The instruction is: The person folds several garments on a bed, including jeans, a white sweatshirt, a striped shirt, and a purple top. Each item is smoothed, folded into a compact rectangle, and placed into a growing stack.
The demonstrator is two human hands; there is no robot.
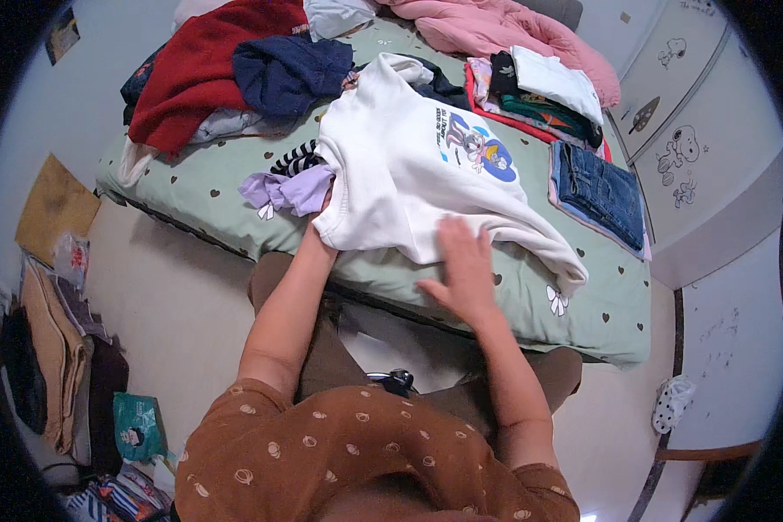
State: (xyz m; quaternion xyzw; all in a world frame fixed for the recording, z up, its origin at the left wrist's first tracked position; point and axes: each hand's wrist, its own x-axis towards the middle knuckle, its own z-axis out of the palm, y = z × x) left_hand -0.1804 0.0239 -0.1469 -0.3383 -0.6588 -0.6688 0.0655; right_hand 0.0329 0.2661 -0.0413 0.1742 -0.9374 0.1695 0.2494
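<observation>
A white sweatshirt (391, 165) with a cartoon print lies spread across the near part of the bed. One sleeve stretches toward the right, its cuff close to the bed's front edge. My left hand (324, 211) goes in at the sweatshirt's ribbed left edge. Its fingers are hidden there, and whether they grip the cloth I cannot tell. With fingers stretched out, my right hand (466, 271) rests on the sweatshirt's near edge. Beside my left hand lie a lavender cloth (287, 191) and a black-and-white striped garment (296, 161).
The bed has a green sheet (209, 196). A red garment (191, 70) and a navy garment (291, 74) are heaped at the far left. Folded clothes (557, 78) and folded jeans (600, 196) are stacked at right, before a pink quilt (496, 30). Bags (139, 426) stand on the left floor.
</observation>
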